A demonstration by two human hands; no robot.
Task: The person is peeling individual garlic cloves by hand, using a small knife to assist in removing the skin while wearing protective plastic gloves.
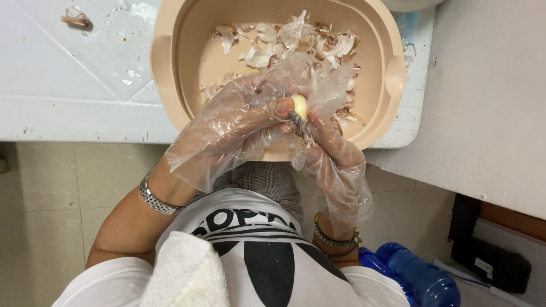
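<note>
Down on the floor at the lower right lies a black case [490, 262] with a small pale label [484, 267] stuck on its side. Blue plastic bottles [422, 277] lie just beside it. No signs or screens.

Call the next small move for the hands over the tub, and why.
Probably draw the small knife in the right hand along the garlic clove to lift remaining skin. The left hand pinches the clove over the beige tub, where loose skins already lie.
</note>
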